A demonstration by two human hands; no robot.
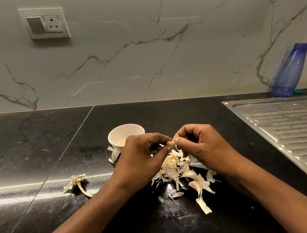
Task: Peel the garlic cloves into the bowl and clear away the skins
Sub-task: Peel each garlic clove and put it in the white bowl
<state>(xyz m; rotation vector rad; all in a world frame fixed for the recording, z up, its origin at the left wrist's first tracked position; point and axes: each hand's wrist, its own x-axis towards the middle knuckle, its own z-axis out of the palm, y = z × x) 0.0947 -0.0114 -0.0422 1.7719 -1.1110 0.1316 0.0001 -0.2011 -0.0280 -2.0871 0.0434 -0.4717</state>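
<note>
clove: garlic clove (169,143) sits dead centre of the frame, pinched between both my hands and hanging over the skin heap

left hand: left hand (142,154) comes in from the lower left, fingers curled, thumb and fingertips clamped on the clove's body

right hand: right hand (202,142) is knuckles up, thumb and forefinger nipping the papery bit at the clove's tip

tip for this bit: imo hold the clove steady with the left and pull the skin off in one long strip, no crushing

bowl: white bowl (114,137) just behind my left hand, something pale yellow inside, probably peeled cloves

skins: pile of skins (173,166) on the black counter (41,143) below my hands, strays toward lower right, stalk (77,183) off to the lower left, all left to clear
</note>
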